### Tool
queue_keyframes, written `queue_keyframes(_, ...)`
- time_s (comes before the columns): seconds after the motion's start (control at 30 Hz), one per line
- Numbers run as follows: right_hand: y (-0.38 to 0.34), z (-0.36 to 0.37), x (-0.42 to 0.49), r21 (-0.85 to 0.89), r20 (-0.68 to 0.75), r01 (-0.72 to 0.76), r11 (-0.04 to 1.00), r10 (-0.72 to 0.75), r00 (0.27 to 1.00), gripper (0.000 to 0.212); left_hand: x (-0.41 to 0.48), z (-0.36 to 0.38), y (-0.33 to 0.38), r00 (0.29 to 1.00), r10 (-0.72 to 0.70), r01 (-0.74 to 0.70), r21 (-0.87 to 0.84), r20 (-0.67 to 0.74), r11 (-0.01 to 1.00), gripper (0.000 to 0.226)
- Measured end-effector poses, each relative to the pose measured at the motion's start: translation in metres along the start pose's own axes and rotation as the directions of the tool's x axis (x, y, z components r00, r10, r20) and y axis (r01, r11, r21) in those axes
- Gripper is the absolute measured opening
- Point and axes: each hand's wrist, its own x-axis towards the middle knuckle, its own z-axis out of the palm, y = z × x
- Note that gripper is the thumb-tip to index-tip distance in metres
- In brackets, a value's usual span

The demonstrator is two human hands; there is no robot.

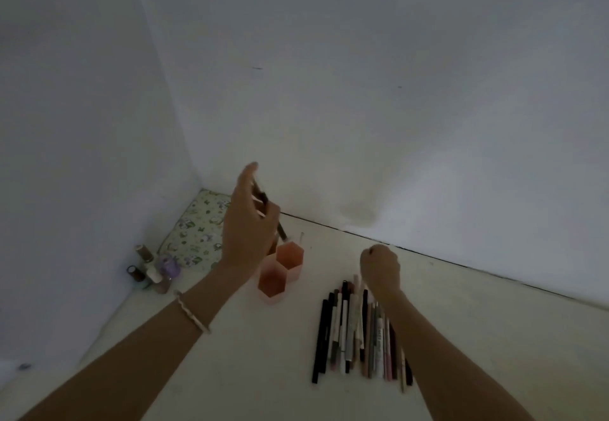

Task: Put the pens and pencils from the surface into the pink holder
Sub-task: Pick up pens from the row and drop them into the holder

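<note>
Nearest the camera, two bare forearms reach forward over a pale desk (478,321); the left wrist carries a light bracelet (192,312). Between the arms, closer to the right one, a row of pens and pencils (349,331) lies side by side on the desk, dark, white and pinkish ones running away from the viewer, and the right forearm crosses over the row's right edge. The right hand (380,267) hovers at the far end of that row, curled into a loose fist; whether its fingers hold anything cannot be told. Left of it stands the pink holder (280,272), made of hexagonal cups joined together, upright on the desk. Above and just behind the holder the left hand (248,223) is raised, its fingers closed around a few dark pens (263,199) that slant down toward the far cup. Farther left, small bottles (151,272) cluster beside a floral cushion (197,229) in the corner of the white walls.
</note>
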Motion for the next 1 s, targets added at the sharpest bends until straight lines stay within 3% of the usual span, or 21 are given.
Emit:
queue_keyframes(0.07,-0.015,-0.014,0.006,0.117,-0.099,0.041,0.992,-0.029,0.995,0.031,0.012,-0.01,-0.014,0.996,-0.038,0.037,-0.016,-0.082,0.999,0.069)
queue_keyframes(0.17,-0.045,-0.029,0.007,0.333,-0.194,0.13,0.934,-0.067,0.979,0.037,0.005,-0.016,-0.033,0.999,-0.047,0.048,0.143,-0.007,0.989,0.069)
queue_keyframes(0.3,-0.087,-0.039,-0.01,0.599,-0.202,0.218,0.771,-0.118,0.972,0.018,-0.018,-0.012,-0.059,0.988,0.041,-0.096,0.379,0.149,0.92,0.052)
queue_keyframes(0.4,-0.114,-0.039,-0.028,0.712,-0.267,0.319,0.625,-0.18,0.947,0.013,-0.016,-0.017,-0.063,0.995,0.004,-0.038,0.341,0.1,0.939,0.042)
queue_keyframes(0.5,-0.134,-0.03,-0.045,0.678,-0.354,0.446,0.584,-0.272,0.895,0.008,-0.005,-0.034,-0.053,0.999,-0.049,0.051,0.235,-0.015,0.971,0.047)
queue_keyframes(0.6,-0.138,-0.012,-0.058,0.591,-0.367,0.543,0.597,-0.401,0.84,0.009,0.002,-0.048,-0.039,0.998,-0.022,0.032,0.166,-0.064,0.986,0.044)
queue_keyframes(0.77,-0.12,0.017,-0.07,0.392,-0.183,0.609,0.689,-0.59,0.786,0.011,-0.006,-0.043,-0.015,1.0,0.003,0.001,0.121,-0.03,0.993,0.037)
queue_keyframes(0.9,-0.098,0.009,-0.064,0.314,-0.231,0.586,0.747,-0.539,0.81,0.024,-0.034,-0.018,0.006,0.995,0.047,-0.057,0.11,0.09,0.992,0.023)
queue_keyframes(1.0,-0.073,-0.012,-0.049,0.346,-0.257,0.476,0.809,-0.406,0.877,0.024,-0.068,0.02,0.011,0.936,0.034,-0.137,0.276,0.35,0.951,0.017)
